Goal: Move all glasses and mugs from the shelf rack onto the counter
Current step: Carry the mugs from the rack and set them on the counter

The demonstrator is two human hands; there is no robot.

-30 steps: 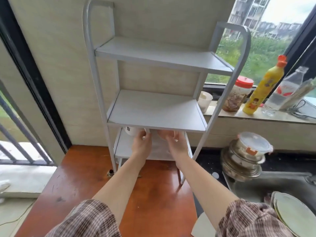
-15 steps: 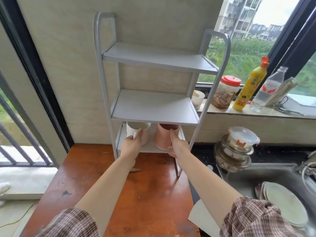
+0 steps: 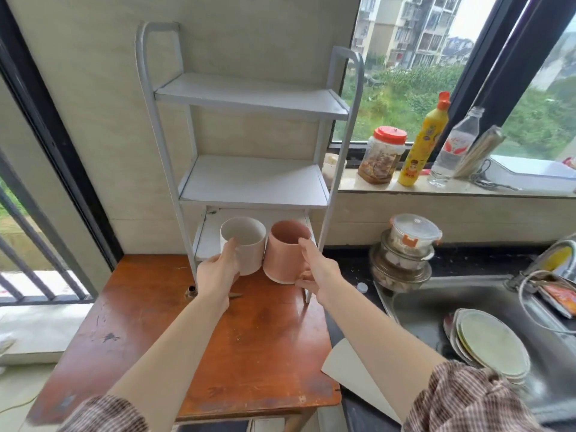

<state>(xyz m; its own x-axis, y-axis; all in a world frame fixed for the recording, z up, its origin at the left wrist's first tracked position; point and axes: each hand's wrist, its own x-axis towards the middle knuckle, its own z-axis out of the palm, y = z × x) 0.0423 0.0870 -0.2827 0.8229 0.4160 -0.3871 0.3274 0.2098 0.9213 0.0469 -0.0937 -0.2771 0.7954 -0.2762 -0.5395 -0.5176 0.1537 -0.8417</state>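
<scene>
Looking down from the head camera, I see the reddish wooden bench [image 3: 255, 344] filling the lower middle, with a steel sink [image 3: 442, 307] just past its right edge holding a stack of plates [image 3: 489, 344]. At the bench's far edge, against the wall, stands the grey shelf rack [image 3: 252, 179]; its top and middle shelves are bare. Along the window sill [image 3: 452, 190] beyond the sink sit a red-lidded jar [image 3: 381, 155], a yellow squeeze bottle [image 3: 425, 145] and a clear plastic bottle [image 3: 453, 148]. Stacked lidded containers [image 3: 405, 251] rest at the sink's far-left corner.

Both mugs are out in front of the rack's lowest shelf, above the far part of the bench, side by side and touching or nearly so. My left hand [image 3: 218, 274] wraps the white mug [image 3: 246, 244] from its left side, thumb over the rim. My right hand [image 3: 318, 272] clasps the pink mug [image 3: 285, 254] from its right, thumb along the wall and fingers curled beneath its pale base. The pink mug tilts slightly leftward. I cannot tell whether the white mug touches the shelf edge.
</scene>
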